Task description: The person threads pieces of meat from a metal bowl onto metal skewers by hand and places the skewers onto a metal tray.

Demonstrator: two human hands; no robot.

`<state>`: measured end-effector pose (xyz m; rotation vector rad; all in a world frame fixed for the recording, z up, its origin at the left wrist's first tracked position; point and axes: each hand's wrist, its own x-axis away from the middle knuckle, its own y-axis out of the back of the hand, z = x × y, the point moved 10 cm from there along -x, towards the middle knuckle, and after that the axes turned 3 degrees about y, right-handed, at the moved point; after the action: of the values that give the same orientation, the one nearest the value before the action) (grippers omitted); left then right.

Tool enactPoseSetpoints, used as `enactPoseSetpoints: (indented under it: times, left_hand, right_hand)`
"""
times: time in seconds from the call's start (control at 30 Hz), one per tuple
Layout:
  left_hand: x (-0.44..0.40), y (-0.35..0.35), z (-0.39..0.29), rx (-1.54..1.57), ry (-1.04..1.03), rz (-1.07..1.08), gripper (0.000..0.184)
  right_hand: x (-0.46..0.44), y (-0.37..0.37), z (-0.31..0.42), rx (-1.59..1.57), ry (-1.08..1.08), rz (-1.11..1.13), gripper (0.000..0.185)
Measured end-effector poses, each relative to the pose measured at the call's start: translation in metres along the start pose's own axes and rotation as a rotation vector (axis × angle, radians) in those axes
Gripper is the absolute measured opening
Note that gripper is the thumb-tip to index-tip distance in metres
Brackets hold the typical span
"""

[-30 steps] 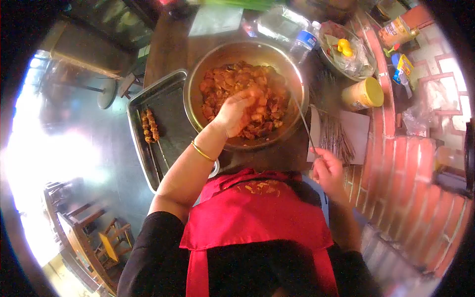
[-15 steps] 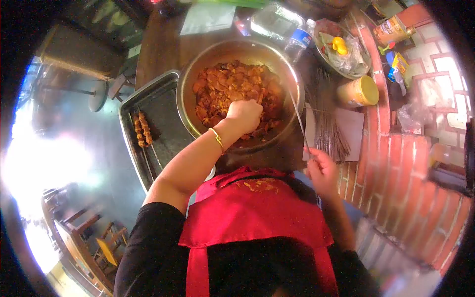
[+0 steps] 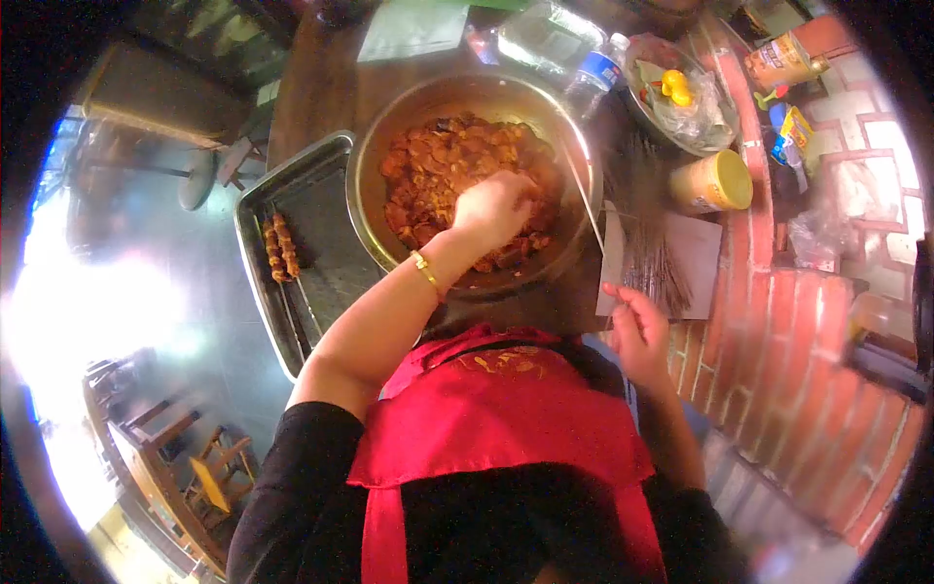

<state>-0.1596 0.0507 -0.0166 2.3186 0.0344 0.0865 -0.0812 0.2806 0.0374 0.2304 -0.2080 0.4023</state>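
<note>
My left hand (image 3: 498,208) is in the big steel bowl (image 3: 362,209), over reddish marinated meat pieces (image 3: 438,161). Its fingers are curled at the meat, and what they hold is hidden. To the right of the bowl, my right hand (image 3: 637,319) pinches the lower end of a thin metal skewer (image 3: 588,200), whose upper part leans across the bowl's right rim. Two loaded meat skewers (image 3: 281,245) lie in the dark metal tray (image 3: 336,234) at the left. A bundle of bare skewers (image 3: 654,268) rests on white paper beside my right hand.
A yellow-lidded tub (image 3: 715,182) stands right of the bowl. Behind are a water bottle (image 3: 595,76), a clear plastic container (image 3: 550,39) and a basin (image 3: 715,144) holding plastic bags and yellow items. A brick ledge (image 3: 759,234) runs along the right.
My left hand has closed from a looser reach into the meat and shifted slightly right within the bowl. My right hand stays near the same place with the skewer.
</note>
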Motion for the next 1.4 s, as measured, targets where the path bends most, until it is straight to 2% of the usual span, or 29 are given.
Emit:
enactPoseSetpoints:
  times: [0.03, 0.07, 0.13, 0.2, 0.4, 0.47, 0.5, 0.57, 0.6, 0.67, 0.73, 0.8, 0.93, 1.13, 1.2, 1.33, 1.4]
  left_hand:
    - [-0.007, -0.017, -0.017, -0.142, -0.1, 0.109, 0.022]
    - [-0.014, -0.021, -0.025, -0.14, -0.1, 0.107, 0.022]
    - [-0.02, -0.053, -0.031, -0.554, -0.111, 0.362, 0.023]
    - [-0.022, -0.06, -0.032, -0.577, -0.085, 0.412, 0.023]
    - [-0.007, -0.074, -0.044, -0.658, -0.25, 0.567, 0.023]
    - [-0.011, -0.065, -0.029, -0.28, -0.054, 0.517, 0.023]
    - [-0.007, -0.06, -0.026, -0.282, -0.053, 0.516, 0.023]
    - [0.0, -0.033, 0.005, 0.645, 0.379, 0.283, 0.03]
    - [0.005, -0.026, 0.006, 0.644, 0.381, 0.276, 0.03]
    - [0.019, -0.024, 0.015, 1.85, 0.647, 0.084, 0.029]
    - [0.022, -0.016, 0.025, 1.886, 0.622, 0.029, 0.029]
    - [0.023, -0.01, 0.023, 2.022, 0.552, 0.027, 0.03]
    - [0.026, -0.001, 0.026, 2.086, 0.559, -0.027, 0.028]
    - [0.027, 0.008, 0.02, 1.982, 0.511, -0.009, 0.024]
    - [0.032, 0.022, 0.009, 1.7, 0.473, -0.059, 0.022]
    - [0.037, 0.016, 0.003, 1.664, 0.506, -0.065, 0.021]
    - [0.04, 0.004, -0.005, 1.707, 0.487, 0.025, 0.026]
  right_hand:
    - [0.0, 0.002, -0.002, -0.005, -0.033, 0.0, 0.028]
    - [0.0, 0.002, -0.002, -0.002, -0.033, 0.001, 0.028]
    - [0.002, 0.006, -0.002, 0.028, -0.049, -0.03, 0.027]
    - [0.005, 0.012, -0.008, 0.024, -0.044, -0.071, 0.027]
    - [0.012, 0.017, -0.016, -0.003, -0.033, -0.085, 0.026]
    - [0.014, 0.017, -0.016, -0.024, -0.026, -0.078, 0.026]
    - [0.015, 0.016, -0.016, -0.006, -0.045, -0.05, 0.027]
    - [0.017, 0.012, -0.01, 0.011, -0.056, -0.02, 0.027]
    - [0.019, 0.004, -0.01, 0.023, -0.098, 0.052, 0.028]
    - [0.022, -0.008, -0.013, 0.039, -0.137, 0.136, 0.028]
    - [0.021, -0.024, -0.007, 0.17, -0.034, 0.264, 0.028]
    - [0.021, -0.03, -0.004, 0.145, -0.04, 0.264, 0.027]
    - [0.018, -0.033, 0.003, 0.196, -0.012, 0.257, 0.026]
    - [0.015, -0.034, 0.011, 0.242, 0.036, 0.238, 0.025]
    - [0.014, -0.034, 0.012, 0.271, 0.05, 0.229, 0.025]
    - [0.013, -0.034, 0.016, 0.302, 0.063, 0.208, 0.025]
    - [0.01, -0.036, 0.018, 0.3, 0.067, 0.204, 0.025]
